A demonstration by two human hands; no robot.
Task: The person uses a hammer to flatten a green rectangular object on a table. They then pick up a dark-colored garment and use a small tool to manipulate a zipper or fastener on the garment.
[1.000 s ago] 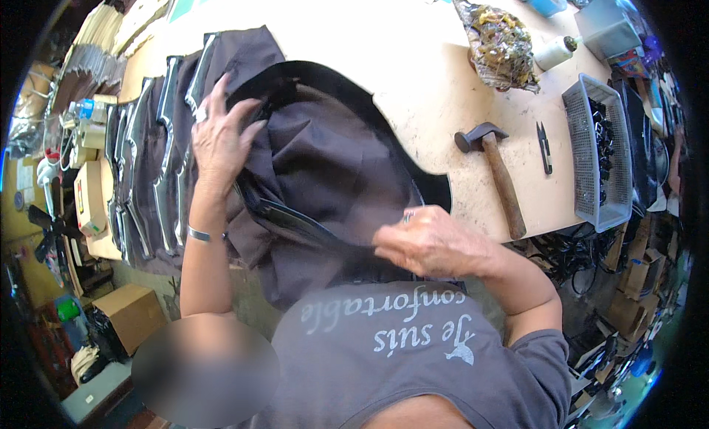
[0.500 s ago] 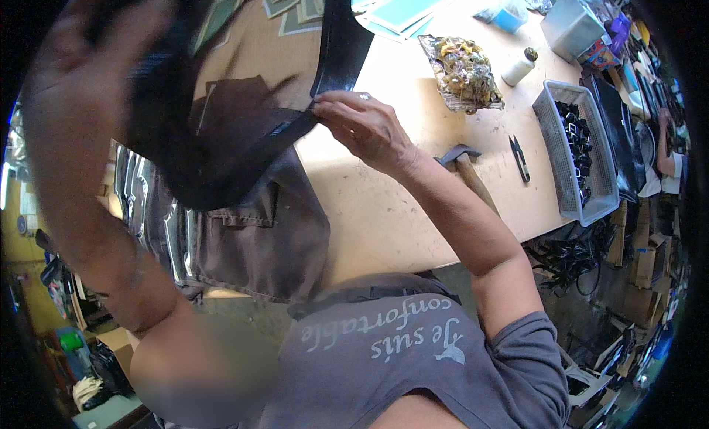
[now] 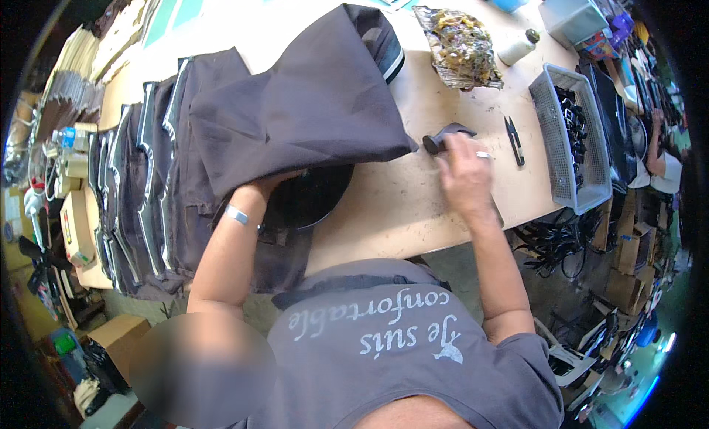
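Note:
A large dark brown fabric piece [image 3: 303,104], shaped like a bag, lies over the left-middle of the table, with a black band edged in white at its far right corner. My left hand [image 3: 275,184] reaches in under its near edge, and its fingers are hidden there. Beside that wrist a shiny black curved part [image 3: 314,198] shows below the fabric. To the right, my right hand [image 3: 469,179] is closed around a hammer [image 3: 445,138] just below its dark metal head; most of the handle is covered by the hand.
Several dark fabric pieces with pale edges [image 3: 148,185] lie overlapped at left. Right of the hammer are black thread snips [image 3: 513,142] and a grey basket of black buckles [image 3: 538,96]. Farther off stand a glue-crusted block [image 3: 458,48] and a white bottle [image 3: 519,48]. Black straps [image 3: 554,240] hang at the table's right edge.
The fabric piece, held up in both hands before, now rests on the table. My right hand has let go of it and moved right onto the hammer, whose head has turned. My left hand came down under the fabric.

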